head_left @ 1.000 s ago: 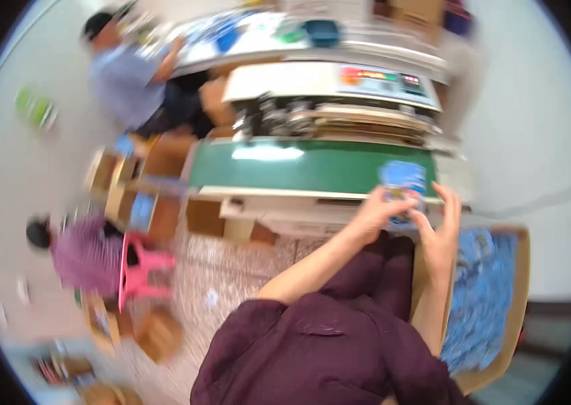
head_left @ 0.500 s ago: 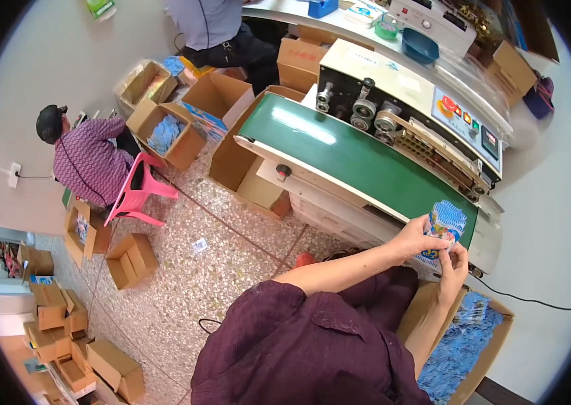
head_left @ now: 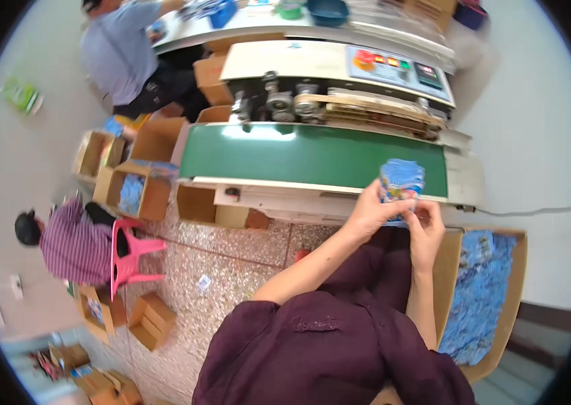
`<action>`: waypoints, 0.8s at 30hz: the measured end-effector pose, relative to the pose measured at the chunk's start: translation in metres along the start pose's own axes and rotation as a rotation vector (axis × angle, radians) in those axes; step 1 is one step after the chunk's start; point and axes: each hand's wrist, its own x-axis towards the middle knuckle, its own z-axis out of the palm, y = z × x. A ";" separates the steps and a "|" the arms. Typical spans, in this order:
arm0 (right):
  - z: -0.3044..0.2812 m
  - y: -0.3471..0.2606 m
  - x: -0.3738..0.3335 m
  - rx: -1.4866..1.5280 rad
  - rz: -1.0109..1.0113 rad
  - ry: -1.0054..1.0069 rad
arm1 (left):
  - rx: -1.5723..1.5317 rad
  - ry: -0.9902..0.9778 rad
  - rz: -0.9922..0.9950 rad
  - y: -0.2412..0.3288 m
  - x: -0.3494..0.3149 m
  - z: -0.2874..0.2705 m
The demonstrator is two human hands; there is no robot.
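The left hand [head_left: 368,214] grips a stack of blue packets [head_left: 402,177] at the near edge of the green belt [head_left: 278,155], the packets jutting past the thumb over the belt; the right hand [head_left: 425,231], fingers drawn narrow, pinches their near end.

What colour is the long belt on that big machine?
The belt is green, best seen in the head view.

The belt [head_left: 285,156] is smooth, glossy in one patch. Above it, rollers [head_left: 280,104] of bare metal; over its right end, packets [head_left: 403,175], apparently plastic film, though blurred; below right, a matt cardboard box [head_left: 450,273]; lower left, a smooth plastic stool [head_left: 135,251].
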 end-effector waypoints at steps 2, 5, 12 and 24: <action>-0.004 0.001 0.001 -0.157 -0.078 0.014 | 0.007 0.011 -0.024 -0.001 0.003 0.002; -0.007 0.000 -0.001 -0.160 -0.113 -0.012 | -0.025 0.003 0.027 -0.003 0.001 0.007; -0.015 -0.012 -0.004 -0.098 -0.073 -0.098 | 0.004 -0.103 0.102 -0.004 -0.006 0.011; -0.013 -0.007 -0.001 0.178 0.102 0.051 | 0.027 -0.063 -0.109 0.000 0.005 0.012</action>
